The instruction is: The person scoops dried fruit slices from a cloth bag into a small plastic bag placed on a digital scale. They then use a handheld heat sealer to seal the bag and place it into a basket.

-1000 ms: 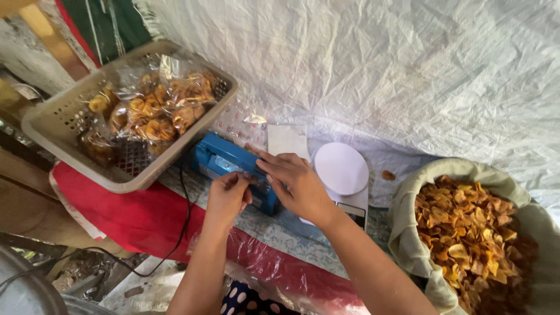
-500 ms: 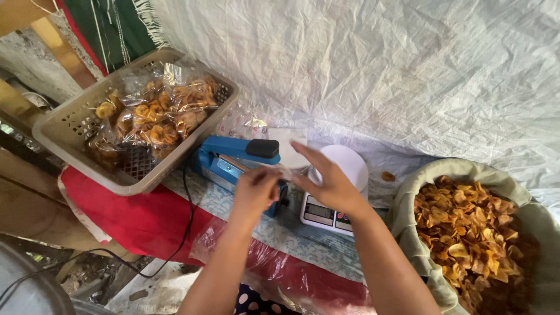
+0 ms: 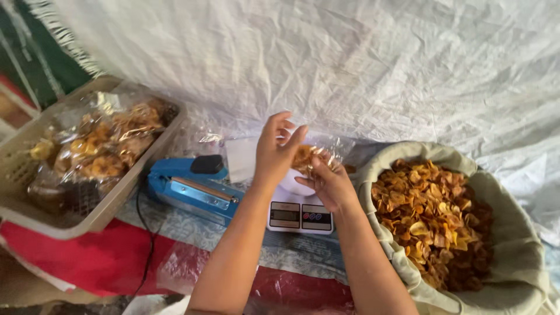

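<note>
Chip bag [image 3: 312, 156] between both hands' fingers [image 3: 300, 135]

Both hands hold a clear bag of chips [image 3: 312, 156] above a white scale [image 3: 298, 214]: the left hand [image 3: 279, 149] pinches its top, the right hand [image 3: 328, 184] cups it from below. Beside the scale lies a blue heat sealer [image 3: 192, 189]; left of that is a basket [image 3: 35, 204] of filled bags, and right of the scale a cloth sack [image 3: 513, 256] of loose chips.

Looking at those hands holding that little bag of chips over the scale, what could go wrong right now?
The clear bag of chips is held up between the left hand and right hand above the white scale; if its top is open, which I cannot tell, chips might spill. The open sack of chips sits close beside the right forearm, so an elbow could knock some out.
</note>
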